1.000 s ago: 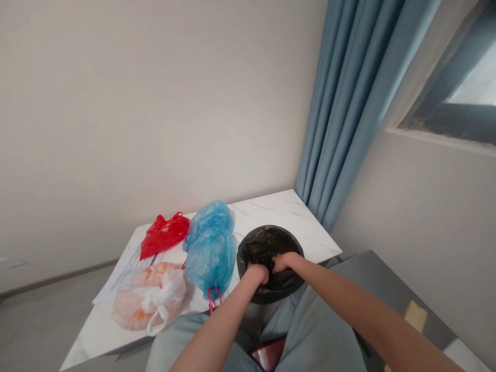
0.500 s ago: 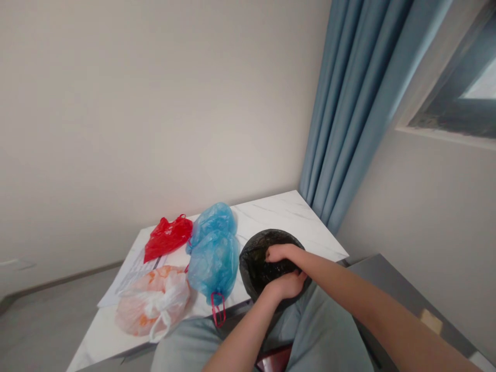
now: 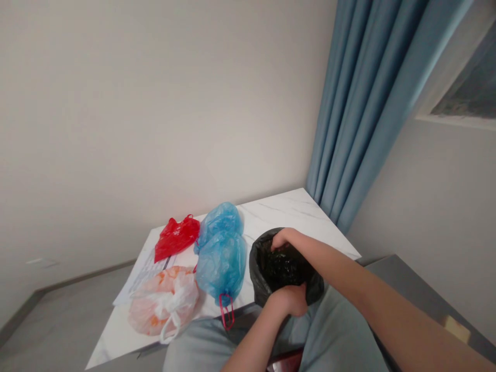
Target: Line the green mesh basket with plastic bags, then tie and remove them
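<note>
Bending against the far inner wall, the right hand (image 3: 282, 239) has curled fingers; I cannot tell whether they pinch film. The left hand (image 3: 293, 300) cups the near rim, fingertips hidden. The black plastic liner (image 3: 285, 264) looks light, soft and slippery (thin enough to tear, probably), best held along its rim. Its bin (image 3: 256, 274) is at the counter's (image 3: 296, 207) near edge, beside a blue drawstring bag (image 3: 221, 264).

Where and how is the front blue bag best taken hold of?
Probably by its red loop, from the person's side, with the left hand, the nearer one, once free of the bin. The loop hangs from the gathered neck, which points toward the person at the table's near edge. The blue bag's puffed, thin body would likely crumple if squeezed.
</note>
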Available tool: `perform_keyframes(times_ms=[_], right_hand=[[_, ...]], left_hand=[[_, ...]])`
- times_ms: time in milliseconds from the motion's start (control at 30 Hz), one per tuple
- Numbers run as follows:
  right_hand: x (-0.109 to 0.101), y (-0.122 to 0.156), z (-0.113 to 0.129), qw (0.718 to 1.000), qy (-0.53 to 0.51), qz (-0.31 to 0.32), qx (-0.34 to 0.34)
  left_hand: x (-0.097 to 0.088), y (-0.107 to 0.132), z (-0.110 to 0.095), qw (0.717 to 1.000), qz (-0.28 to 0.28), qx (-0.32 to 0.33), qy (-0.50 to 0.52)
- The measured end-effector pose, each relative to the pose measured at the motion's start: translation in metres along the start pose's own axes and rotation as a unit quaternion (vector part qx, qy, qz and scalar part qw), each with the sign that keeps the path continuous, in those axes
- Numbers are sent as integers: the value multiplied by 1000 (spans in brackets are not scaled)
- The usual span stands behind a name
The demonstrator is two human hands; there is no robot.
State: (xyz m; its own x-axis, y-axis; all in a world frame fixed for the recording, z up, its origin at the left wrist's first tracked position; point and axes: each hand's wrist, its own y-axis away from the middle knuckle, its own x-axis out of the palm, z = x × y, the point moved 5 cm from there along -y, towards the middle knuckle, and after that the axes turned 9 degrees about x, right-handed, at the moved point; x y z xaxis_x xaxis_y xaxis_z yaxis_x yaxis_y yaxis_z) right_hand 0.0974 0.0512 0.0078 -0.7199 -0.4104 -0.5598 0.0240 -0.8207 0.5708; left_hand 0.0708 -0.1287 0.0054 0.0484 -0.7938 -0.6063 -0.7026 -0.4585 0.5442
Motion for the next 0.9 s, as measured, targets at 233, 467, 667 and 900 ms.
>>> perform_keyframes(times_ms=[233,467,667,900], right_hand=[[-34,-3,-2,993,97,39,-52],[-73,42,-13,963,124,-104,-216],[-68,72,-62,920,203,-319,-103],[-55,60,-80,956,189,-222,37]], left_hand=[[-35,16,15,987,-55,-101,-116],[-73,45,36,968,-245,3,-56],[-107,66,71,825,-524,-181,-111],[-109,39,121,866,-405,-289,46]])
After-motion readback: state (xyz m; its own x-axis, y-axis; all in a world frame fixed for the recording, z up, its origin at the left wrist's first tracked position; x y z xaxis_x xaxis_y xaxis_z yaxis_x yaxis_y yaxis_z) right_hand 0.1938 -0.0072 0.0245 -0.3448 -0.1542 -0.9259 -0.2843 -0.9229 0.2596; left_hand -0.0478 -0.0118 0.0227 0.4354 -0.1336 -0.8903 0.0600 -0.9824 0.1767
